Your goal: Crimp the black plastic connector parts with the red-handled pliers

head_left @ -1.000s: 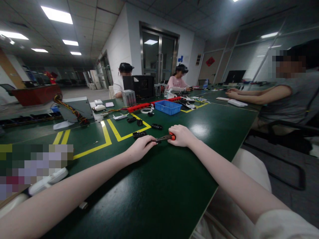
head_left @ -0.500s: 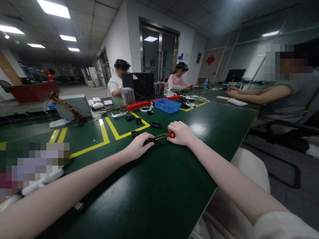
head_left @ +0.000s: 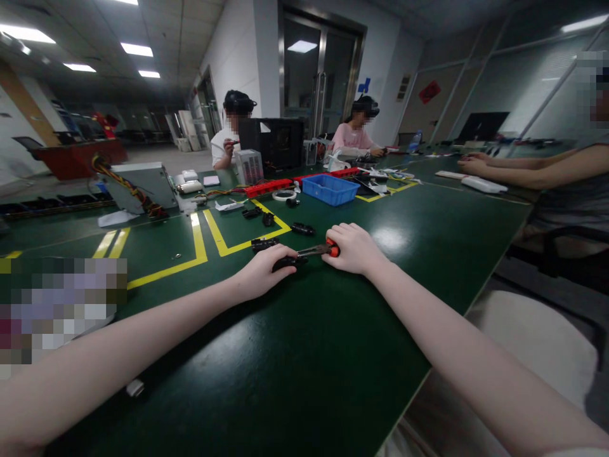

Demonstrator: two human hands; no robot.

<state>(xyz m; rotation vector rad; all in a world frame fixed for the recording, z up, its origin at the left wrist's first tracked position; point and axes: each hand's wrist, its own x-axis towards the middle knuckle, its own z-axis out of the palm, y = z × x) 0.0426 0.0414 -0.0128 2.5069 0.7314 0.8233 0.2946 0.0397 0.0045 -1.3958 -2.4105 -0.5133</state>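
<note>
My right hand [head_left: 353,247] is closed round the orange-red handles of a pair of pliers [head_left: 314,251], whose dark metal jaws point left. My left hand [head_left: 264,271] pinches a small black part [head_left: 284,262] between thumb and fingers. The jaws meet the right end of that part; exactly what they grip is too small to tell. Just beyond my left hand lies a black cylindrical piece [head_left: 264,244], and a similar black piece [head_left: 303,228] rests farther back, near the yellow tape corner.
A blue tray [head_left: 330,190] stands behind my hands on the green table [head_left: 295,355]. Farther back are a black computer case [head_left: 273,145], red strips [head_left: 269,188] and a metal power supply [head_left: 143,184] with cables. Co-workers sit across the table and at the right.
The view has shifted slightly, moving the background. Both hands keep their grips, with the pliers still meeting the black part. Across the table, the co-worker in white now has a hand raised.
</note>
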